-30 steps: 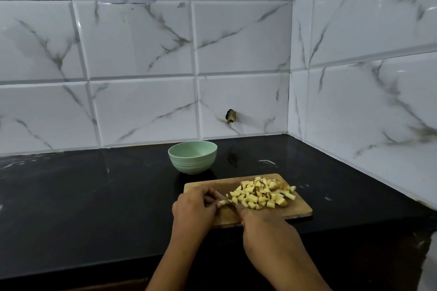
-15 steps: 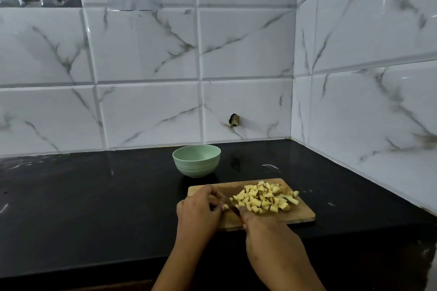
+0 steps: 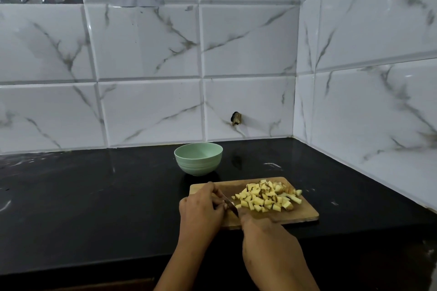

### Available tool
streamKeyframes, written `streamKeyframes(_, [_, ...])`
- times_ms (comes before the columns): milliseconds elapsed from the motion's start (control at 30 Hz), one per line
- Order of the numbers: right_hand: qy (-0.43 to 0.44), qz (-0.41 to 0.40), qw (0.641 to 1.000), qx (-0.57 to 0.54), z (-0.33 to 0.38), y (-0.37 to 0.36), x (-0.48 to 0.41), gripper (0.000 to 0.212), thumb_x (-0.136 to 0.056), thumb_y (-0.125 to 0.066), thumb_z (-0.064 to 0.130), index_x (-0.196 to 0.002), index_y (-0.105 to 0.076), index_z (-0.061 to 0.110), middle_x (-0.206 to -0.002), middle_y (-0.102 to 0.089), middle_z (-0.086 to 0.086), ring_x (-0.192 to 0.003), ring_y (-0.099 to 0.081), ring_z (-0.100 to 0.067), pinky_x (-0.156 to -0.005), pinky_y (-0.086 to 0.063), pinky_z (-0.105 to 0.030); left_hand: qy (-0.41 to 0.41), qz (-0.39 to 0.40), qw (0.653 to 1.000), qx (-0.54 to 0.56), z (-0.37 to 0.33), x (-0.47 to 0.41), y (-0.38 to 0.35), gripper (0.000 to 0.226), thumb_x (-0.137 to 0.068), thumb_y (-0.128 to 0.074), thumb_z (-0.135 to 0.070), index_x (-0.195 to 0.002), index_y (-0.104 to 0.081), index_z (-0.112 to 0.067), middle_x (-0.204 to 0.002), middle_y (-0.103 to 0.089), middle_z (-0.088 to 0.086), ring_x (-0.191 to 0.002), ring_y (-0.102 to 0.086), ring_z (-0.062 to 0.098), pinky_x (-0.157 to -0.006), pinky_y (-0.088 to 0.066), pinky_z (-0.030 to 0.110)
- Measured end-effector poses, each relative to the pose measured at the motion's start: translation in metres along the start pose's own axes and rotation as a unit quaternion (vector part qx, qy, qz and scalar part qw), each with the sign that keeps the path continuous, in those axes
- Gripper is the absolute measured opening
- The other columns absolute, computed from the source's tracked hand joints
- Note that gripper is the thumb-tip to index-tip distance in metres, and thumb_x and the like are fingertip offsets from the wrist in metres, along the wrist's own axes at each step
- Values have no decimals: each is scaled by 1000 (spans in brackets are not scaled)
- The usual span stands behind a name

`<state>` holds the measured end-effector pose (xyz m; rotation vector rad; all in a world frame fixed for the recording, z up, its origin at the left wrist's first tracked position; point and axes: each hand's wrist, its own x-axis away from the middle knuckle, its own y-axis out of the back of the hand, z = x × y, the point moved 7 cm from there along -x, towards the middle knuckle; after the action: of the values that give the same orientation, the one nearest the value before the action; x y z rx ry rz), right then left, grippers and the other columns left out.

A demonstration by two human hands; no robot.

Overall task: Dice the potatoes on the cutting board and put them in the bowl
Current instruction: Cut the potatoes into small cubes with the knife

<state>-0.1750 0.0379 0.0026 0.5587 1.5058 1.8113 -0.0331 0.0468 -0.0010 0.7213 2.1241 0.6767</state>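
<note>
Right hand (image 3: 267, 236) is wrapped round the knife (image 3: 230, 205), the blade angled down onto the cutting board (image 3: 305, 214) at the left edge of the diced potatoes (image 3: 267, 198). Left hand (image 3: 201, 210) sits curled right beside the blade, fingertips tucked under, and I can't tell whether they pinch a piece. Yellow cubes are heaped mid-board. The green bowl (image 3: 198, 159) stands just behind the board on the black counter (image 3: 94, 196).
</note>
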Motion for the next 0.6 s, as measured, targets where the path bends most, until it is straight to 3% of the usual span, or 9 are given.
streamKeyframes(233, [6,-19,999,33,9,-7,-11,52,-99,-39,11,-148,-24,21,-122,-59,-4,-105,-60,-19,-71,-41,-30,-9,-2,1000,1,0,0,-1,22,-80,-67,-28,-79,-46,-35,-74,-63,-21,-83,-60,-2,-90,-39,30])
streamKeyframes(433, [-13,-72,996,-55,-15,8,-15,47,-99,-36,20,-142,-36,38,-114,-61,2,-96,-61,-15,-74,-50,-29,-2,-23,1000,-20,2,1,3,21,-81,-66,-36,-94,-50,-32,-87,-67,-15,-90,-57,7,-87,-36,27])
streamKeyframes(600, [-2,-81,986,-148,-31,9,-11,40,-101,-35,29,-139,-41,39,-102,-62,10,-83,-58,-7,-69,-49,-26,-15,-17,998,-54,-5,-4,1,19,-83,-62,-34,-99,-53,-31,-93,-67,-13,-93,-59,9,-85,-39,28])
